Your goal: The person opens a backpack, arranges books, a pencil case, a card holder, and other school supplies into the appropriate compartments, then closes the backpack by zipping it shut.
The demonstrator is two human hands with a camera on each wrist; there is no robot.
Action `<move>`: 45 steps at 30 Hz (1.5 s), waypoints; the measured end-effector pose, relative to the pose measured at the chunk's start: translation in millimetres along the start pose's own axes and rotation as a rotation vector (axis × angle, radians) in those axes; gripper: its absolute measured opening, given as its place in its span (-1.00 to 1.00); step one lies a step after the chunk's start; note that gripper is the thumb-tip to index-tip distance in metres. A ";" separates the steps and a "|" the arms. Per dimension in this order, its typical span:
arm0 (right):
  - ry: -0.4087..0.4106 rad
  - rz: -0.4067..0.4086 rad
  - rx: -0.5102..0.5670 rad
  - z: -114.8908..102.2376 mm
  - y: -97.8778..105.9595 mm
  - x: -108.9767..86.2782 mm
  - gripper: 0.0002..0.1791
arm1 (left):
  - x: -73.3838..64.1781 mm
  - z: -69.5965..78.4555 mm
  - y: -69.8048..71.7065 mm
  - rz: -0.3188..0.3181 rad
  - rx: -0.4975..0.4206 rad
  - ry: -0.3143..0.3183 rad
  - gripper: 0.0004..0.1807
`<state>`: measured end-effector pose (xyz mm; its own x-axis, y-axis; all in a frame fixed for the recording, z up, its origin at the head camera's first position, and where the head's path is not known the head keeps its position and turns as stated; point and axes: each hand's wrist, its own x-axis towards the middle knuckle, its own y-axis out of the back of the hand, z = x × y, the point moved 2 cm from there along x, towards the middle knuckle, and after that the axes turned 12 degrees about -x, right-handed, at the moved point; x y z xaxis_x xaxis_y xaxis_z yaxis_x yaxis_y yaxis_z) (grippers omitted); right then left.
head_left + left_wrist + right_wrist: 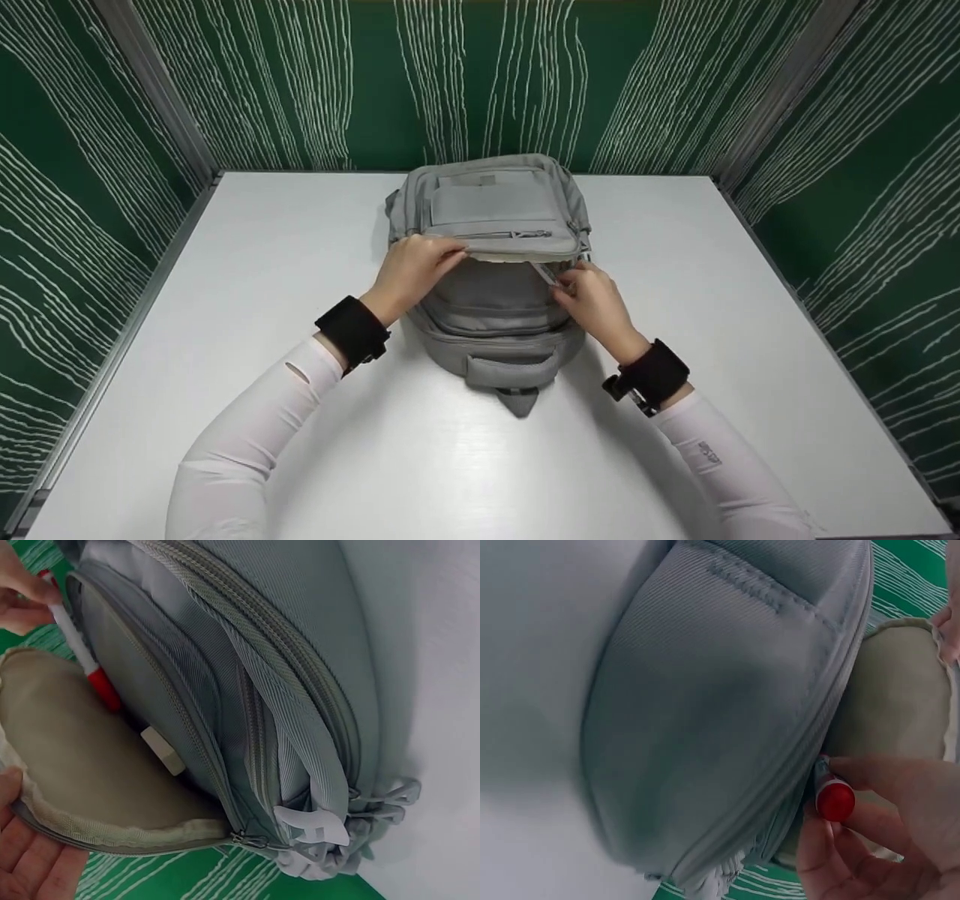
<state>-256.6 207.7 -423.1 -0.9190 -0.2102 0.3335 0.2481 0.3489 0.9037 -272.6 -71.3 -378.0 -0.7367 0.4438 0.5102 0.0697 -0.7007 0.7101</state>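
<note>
A grey backpack (499,202) lies on the white table with its front pocket unzipped. My left hand (415,271) pinches the edge of the pocket flap (97,757) and holds it away from the bag, baring its beige lining. Between thumb and fingers, my right hand (598,304) grips a white marker with red ends (75,637). The marker's far end dips into the pocket opening, while its near red end (835,801) faces the right wrist camera. Down inside the pocket sits a small off-white block (163,751), partly hidden by the lining.
Zipper pulls (386,802) hang at the bag's side, close to a white plastic clip (311,825). The bag's top handle (510,369) points toward me. Green walls with white streaks (480,82) stand behind and beside the table (300,225).
</note>
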 end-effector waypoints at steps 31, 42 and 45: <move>0.045 0.308 0.005 -2.7 4.6 8.8 -0.85 | -7.4 1.6 -0.2 0.003 0.018 -0.007 -0.75; 0.467 0.251 -0.089 -2.6 20.4 6.0 -0.70 | -27.4 -2.6 -16.5 -0.007 0.067 -0.096 -0.81; 0.526 0.151 -0.121 -6.0 13.8 4.0 -0.71 | -33.8 -5.4 -23.8 0.001 0.108 -0.130 -0.86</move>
<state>-255.0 206.2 -407.7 -0.6016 -0.6038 0.5230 0.4274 0.3098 0.8493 -253.0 -72.6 -414.8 -0.6437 0.5164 0.5648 0.1475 -0.6404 0.7537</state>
